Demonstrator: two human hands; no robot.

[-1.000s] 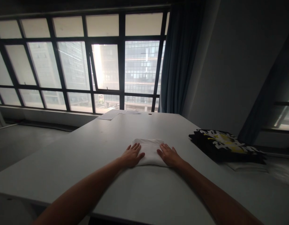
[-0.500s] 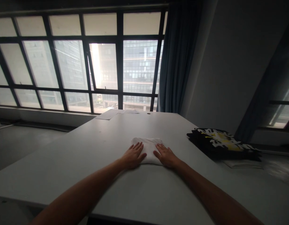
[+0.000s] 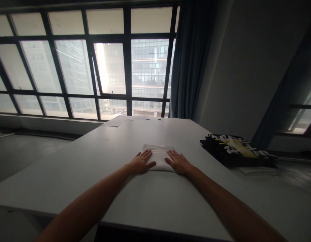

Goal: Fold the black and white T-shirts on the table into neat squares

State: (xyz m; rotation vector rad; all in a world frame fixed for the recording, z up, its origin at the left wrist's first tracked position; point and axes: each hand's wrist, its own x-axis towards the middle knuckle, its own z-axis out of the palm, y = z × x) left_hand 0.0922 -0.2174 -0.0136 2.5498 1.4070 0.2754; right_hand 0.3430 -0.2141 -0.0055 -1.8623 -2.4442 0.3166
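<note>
A folded white cloth [image 3: 159, 158], whose exact kind I cannot make out, lies flat on the white table [image 3: 135, 201] in front of me. My left hand [image 3: 142, 162] rests on its left side, palm down with the fingers stretched out. On the right side of the cloth lies my right hand [image 3: 178, 162], also flat, its fingers spread. Both thumbs point inward across the cloth, with white fabric showing between them. Neither hand grips anything.
To the right sits a stack of folded black garments [image 3: 236, 151] with white and yellow print, on top of a pale folded cloth [image 3: 257, 171]. Sheets of paper [image 3: 113, 122] lie at the table's far left corner. Beyond are windows and a blue curtain [image 3: 189, 60].
The whole view has shifted slightly, so the table and cloth appear a little higher. Both hands stay flat on the cloth, the left one a touch further left.
</note>
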